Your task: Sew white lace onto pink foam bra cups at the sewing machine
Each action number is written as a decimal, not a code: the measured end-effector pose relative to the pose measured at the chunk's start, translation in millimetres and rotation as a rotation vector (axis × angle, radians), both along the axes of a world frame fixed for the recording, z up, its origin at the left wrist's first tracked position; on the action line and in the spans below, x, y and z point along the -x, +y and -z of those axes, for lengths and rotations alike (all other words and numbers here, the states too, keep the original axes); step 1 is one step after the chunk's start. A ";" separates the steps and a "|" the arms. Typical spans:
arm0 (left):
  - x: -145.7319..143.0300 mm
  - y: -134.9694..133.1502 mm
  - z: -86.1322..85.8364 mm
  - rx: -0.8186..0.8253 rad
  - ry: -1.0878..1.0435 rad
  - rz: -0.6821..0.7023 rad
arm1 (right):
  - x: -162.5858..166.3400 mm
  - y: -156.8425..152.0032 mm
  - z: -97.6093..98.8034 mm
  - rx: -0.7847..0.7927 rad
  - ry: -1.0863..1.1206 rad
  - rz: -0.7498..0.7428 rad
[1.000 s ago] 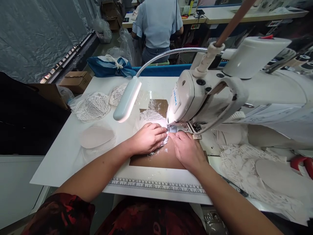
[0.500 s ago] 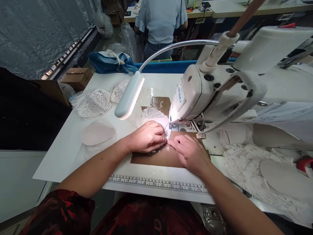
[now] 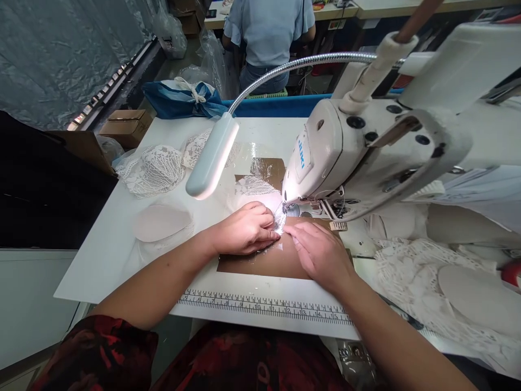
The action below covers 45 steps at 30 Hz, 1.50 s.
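A white lace bra cup point(image 3: 256, 186) lies under the needle end of the white sewing machine point(image 3: 315, 155). My left hand point(image 3: 249, 229) is closed on the cup's near edge, thumb and fingers together; the hand hides part of the fabric. To the right, my right hand point(image 3: 319, 250) rests on a brown board point(image 3: 260, 264) with its fingers stretched toward the lace edge. Its fingertips are at or just beside that edge, and I cannot tell whether they touch it. The machine's foot point(image 3: 286, 208) is down close to the fabric, just beyond my fingers.
A lit gooseneck lamp point(image 3: 214, 157) hangs over the table. Lace cups point(image 3: 157, 169) and a beige pad point(image 3: 161, 222) lie left; lace fabric point(image 3: 411, 271) is heaped right. A ruler strip point(image 3: 260, 307) runs along the front edge. A person point(image 3: 266, 38) sits beyond the blue cloth.
My right hand's fingers have straightened and drawn slightly to the right, away from my left fingertips. The left hand stays almost in place on the lace. The view has shifted a little.
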<state>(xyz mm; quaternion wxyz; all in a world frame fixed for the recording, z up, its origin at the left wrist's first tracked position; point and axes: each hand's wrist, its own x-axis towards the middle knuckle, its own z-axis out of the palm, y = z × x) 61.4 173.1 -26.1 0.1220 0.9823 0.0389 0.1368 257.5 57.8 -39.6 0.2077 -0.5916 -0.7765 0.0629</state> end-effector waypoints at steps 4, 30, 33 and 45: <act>-0.6 -0.1 -0.2 0.023 -0.014 0.009 | 7.3 3.4 -2.2 0.014 -0.037 0.011; -8.4 -0.5 3.7 -0.001 0.061 -0.165 | 5.8 4.3 -0.5 -0.041 -0.164 0.019; -9.3 -0.3 3.4 -0.022 0.064 -0.188 | 6.5 6.6 -0.9 -0.060 -0.214 0.051; -2.0 0.1 3.0 -0.095 0.012 -0.171 | 2.8 10.2 4.9 -0.074 -0.278 0.207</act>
